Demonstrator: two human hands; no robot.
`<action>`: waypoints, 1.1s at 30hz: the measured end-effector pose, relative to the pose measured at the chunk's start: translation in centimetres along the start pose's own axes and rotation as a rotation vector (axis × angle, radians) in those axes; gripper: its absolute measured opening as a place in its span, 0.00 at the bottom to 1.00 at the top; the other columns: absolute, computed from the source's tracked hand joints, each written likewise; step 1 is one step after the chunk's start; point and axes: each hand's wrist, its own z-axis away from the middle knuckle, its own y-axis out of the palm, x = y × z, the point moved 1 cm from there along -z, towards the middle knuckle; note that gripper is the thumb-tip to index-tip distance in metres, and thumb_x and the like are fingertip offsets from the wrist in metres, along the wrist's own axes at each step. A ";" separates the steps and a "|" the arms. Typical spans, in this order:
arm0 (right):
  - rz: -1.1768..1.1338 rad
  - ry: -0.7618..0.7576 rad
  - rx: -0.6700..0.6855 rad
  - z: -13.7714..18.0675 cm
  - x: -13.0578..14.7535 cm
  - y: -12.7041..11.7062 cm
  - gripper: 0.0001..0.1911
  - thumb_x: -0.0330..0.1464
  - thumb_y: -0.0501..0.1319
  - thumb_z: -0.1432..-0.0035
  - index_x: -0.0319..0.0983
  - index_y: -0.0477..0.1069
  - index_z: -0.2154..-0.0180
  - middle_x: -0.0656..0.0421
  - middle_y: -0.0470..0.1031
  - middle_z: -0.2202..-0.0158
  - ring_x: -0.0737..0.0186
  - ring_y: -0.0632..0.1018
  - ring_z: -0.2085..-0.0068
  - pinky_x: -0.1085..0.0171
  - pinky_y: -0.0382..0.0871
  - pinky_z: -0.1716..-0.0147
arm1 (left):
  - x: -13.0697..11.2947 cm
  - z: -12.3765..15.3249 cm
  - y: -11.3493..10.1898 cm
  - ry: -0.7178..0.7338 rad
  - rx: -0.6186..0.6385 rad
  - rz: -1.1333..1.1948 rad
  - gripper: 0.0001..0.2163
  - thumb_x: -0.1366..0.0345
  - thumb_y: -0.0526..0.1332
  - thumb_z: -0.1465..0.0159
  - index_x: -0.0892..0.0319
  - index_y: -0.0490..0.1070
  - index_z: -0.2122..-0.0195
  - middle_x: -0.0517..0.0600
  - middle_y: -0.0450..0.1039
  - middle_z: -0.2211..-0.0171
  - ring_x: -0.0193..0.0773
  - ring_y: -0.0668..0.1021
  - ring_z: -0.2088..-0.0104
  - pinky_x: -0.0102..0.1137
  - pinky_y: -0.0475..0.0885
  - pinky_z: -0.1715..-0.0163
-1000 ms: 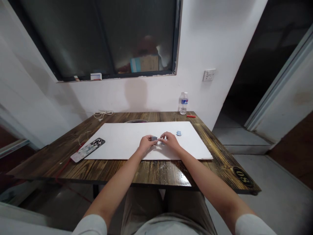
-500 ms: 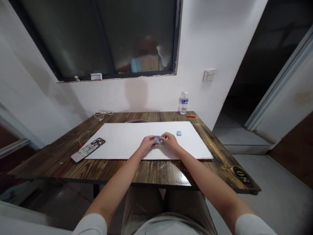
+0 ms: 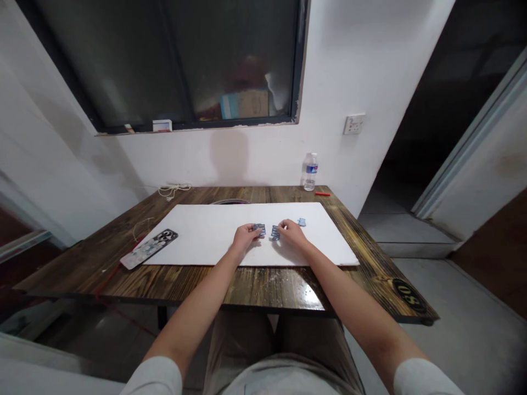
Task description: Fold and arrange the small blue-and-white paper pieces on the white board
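Over the middle of a white board point(image 3: 209, 236), my left hand point(image 3: 246, 237) pinches a small flat blue-and-grey piece point(image 3: 259, 229) with a slotted pattern. A similar blue slotted piece point(image 3: 275, 232) is gripped in the fingertips of my right hand point(image 3: 291, 232). A narrow gap separates the two pieces. Just beyond my right hand, another small light-blue slotted piece point(image 3: 302, 221) lies on the board. What exactly these pieces are is too small to make out.
A phone in a patterned case point(image 3: 149, 249) lies across the board's left edge. Farther back on the wooden table point(image 3: 263, 285) are a coiled white cable point(image 3: 173, 190), a water bottle point(image 3: 311, 172) and a red stick-like object point(image 3: 323, 193). A round 08 plate point(image 3: 409, 294) marks the right corner.
My hands have drawn apart. The blue pieces, together between my fingers before, are now separate, one in each hand. The view has shifted slightly.
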 end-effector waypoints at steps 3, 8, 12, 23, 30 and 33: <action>0.216 -0.030 0.001 0.5 0.1 -0.1 0.05 0.30 0.62 0.48 0.39 0.72 0.75 0.53 0.74 0.66 0.56 0.73 0.62 0.61 0.62 0.61 | -0.1 0.1 0.0 0.002 0.014 -0.022 0.15 0.64 0.74 0.54 0.64 0.75 0.69 0.53 0.78 0.72 0.37 0.80 0.73 0.23 0.71 0.80; 0.232 -0.073 -0.097 0.8 0.3 -0.2 0.08 0.37 0.67 0.47 0.40 0.75 0.66 0.53 0.73 0.62 0.54 0.71 0.58 0.59 0.62 0.58 | -0.4 0.3 0.1 0.025 0.015 -0.105 0.16 0.62 0.75 0.56 0.63 0.75 0.70 0.52 0.78 0.73 0.36 0.79 0.74 0.24 0.69 0.79; -0.042 -0.236 0.008 0.4 1.0 0.1 0.10 0.40 0.63 0.43 0.40 0.74 0.69 0.57 0.73 0.67 0.60 0.72 0.63 0.63 0.64 0.62 | -0.5 0.7 0.1 0.051 0.047 -0.182 0.15 0.61 0.75 0.56 0.63 0.74 0.72 0.51 0.76 0.75 0.35 0.78 0.74 0.24 0.67 0.78; -0.004 -0.142 -0.011 0.2 0.5 -0.1 0.07 0.35 0.63 0.44 0.40 0.74 0.73 0.58 0.76 0.70 0.60 0.73 0.66 0.63 0.63 0.64 | -0.5 0.7 0.4 0.018 0.070 -0.146 0.19 0.60 0.76 0.60 0.63 0.73 0.71 0.49 0.75 0.76 0.34 0.77 0.77 0.25 0.68 0.80; 0.292 -0.249 -0.013 1.2 1.0 -0.9 0.11 0.33 0.67 0.46 0.41 0.77 0.59 0.52 0.75 0.56 0.51 0.71 0.54 0.56 0.62 0.55 | -0.6 0.6 0.2 0.035 0.012 -0.105 0.19 0.60 0.76 0.60 0.63 0.73 0.70 0.50 0.75 0.75 0.35 0.78 0.76 0.25 0.69 0.80; 0.199 -0.399 0.123 1.3 1.6 -0.8 0.12 0.34 0.68 0.47 0.44 0.78 0.58 0.53 0.76 0.55 0.53 0.72 0.54 0.57 0.64 0.53 | -0.6 0.5 0.1 0.039 -0.009 -0.097 0.19 0.60 0.76 0.59 0.63 0.73 0.71 0.50 0.75 0.75 0.36 0.78 0.75 0.24 0.68 0.80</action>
